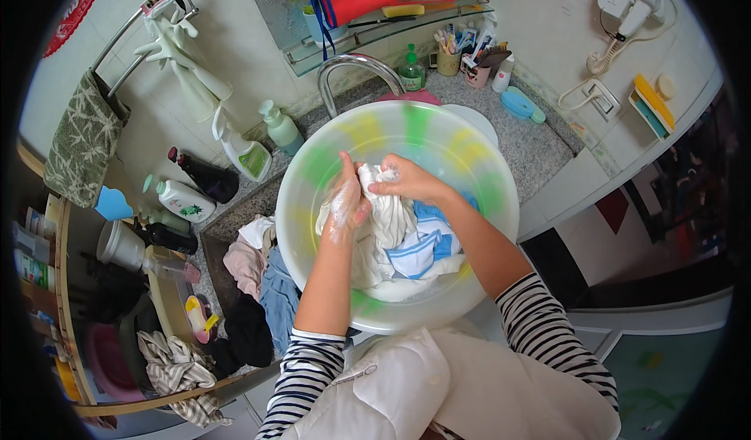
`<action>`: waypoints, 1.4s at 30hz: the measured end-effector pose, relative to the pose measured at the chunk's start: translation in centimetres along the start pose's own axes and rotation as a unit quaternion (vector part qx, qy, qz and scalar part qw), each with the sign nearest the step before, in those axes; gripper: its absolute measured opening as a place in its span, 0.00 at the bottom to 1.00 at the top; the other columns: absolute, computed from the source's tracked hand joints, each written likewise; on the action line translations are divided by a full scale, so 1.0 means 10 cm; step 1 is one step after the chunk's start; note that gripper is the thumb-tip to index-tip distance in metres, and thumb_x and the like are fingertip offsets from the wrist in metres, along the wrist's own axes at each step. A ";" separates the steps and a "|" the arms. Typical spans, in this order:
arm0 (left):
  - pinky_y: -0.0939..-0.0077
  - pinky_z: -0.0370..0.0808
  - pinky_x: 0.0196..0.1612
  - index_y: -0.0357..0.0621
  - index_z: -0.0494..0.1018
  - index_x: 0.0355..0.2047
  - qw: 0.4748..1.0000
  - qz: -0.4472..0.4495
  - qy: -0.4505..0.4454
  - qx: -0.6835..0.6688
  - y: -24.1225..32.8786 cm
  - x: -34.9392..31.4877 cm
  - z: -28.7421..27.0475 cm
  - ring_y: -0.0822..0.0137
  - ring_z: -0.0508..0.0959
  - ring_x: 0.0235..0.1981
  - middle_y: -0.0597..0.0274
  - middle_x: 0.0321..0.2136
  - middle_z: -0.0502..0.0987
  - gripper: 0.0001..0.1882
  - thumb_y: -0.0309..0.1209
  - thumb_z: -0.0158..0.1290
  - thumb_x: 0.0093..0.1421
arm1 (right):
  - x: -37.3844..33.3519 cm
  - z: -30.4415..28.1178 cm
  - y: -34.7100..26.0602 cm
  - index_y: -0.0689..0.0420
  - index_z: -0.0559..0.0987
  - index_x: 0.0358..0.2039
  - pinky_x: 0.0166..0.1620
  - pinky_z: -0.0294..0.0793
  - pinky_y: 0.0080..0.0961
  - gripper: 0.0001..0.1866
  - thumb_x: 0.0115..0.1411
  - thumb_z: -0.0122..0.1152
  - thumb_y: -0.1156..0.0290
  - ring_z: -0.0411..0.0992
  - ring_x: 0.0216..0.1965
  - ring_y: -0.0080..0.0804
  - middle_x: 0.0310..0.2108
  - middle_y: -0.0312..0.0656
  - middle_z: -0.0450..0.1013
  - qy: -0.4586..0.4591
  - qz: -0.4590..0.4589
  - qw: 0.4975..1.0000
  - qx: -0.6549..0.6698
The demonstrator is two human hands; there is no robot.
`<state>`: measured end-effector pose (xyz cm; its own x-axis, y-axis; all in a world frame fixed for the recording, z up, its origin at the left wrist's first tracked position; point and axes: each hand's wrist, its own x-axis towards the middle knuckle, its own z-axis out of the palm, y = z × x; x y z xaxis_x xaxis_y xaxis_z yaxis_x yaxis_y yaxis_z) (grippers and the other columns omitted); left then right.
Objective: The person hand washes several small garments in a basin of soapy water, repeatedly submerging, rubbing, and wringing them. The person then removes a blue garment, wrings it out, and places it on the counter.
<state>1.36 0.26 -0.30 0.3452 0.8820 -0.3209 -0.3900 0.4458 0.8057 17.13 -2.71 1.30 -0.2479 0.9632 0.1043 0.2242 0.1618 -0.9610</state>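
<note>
A large whitish basin with green and yellow patches holds water and wet laundry. Inside it, both hands work at a bunched white cloth. My right hand is closed on the cloth's upper end, fingers curled and thumb pressed in. White suds coat my left hand, which is against the left side of the same cloth; some of its fingers are hidden, and it appears closed on the fabric. Below and right of the hands lies a blue and white cloth among other wet white pieces.
A curved chrome faucet arches behind the basin. Clothes are heaped at its left. Pump and spray bottles line the counter, with a green soap bottle at the back. A hair dryer hangs at right, rubber gloves at left.
</note>
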 end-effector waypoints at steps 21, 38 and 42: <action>0.84 0.67 0.19 0.46 0.68 0.34 0.998 0.009 -0.066 -0.002 0.07 -0.26 0.29 0.78 0.68 0.18 0.71 0.23 0.68 0.11 0.40 0.50 0.60 | 0.14 -0.03 0.03 0.60 0.71 0.34 0.38 0.67 0.19 0.06 0.60 0.53 0.71 0.65 0.33 0.22 0.30 0.35 0.69 0.331 -0.021 0.912 0.241; 0.77 0.68 0.26 0.52 0.70 0.27 0.981 -0.058 0.081 -0.169 -0.07 -0.23 0.51 0.74 0.68 0.22 0.70 0.16 0.65 0.14 0.41 0.38 0.65 | -0.08 0.39 -0.09 0.52 0.74 0.23 0.25 0.70 0.33 0.03 0.45 0.57 0.69 0.71 0.24 0.41 0.21 0.41 0.70 0.282 -0.292 0.869 -0.284; 0.77 0.70 0.27 0.51 0.71 0.29 0.957 0.115 -0.205 -0.169 -0.62 0.32 -0.15 0.73 0.72 0.24 0.70 0.21 0.71 0.13 0.39 0.38 0.64 | -0.14 0.59 -0.13 0.50 0.76 0.23 0.24 0.70 0.32 0.03 0.45 0.56 0.69 0.71 0.23 0.38 0.21 0.38 0.71 0.261 -0.370 0.832 -0.320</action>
<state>3.59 0.53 -7.02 0.4959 0.8596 0.1232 -0.7260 0.3325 0.6020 11.65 -5.49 0.89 -0.1357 0.4829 0.8651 0.6904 0.6724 -0.2671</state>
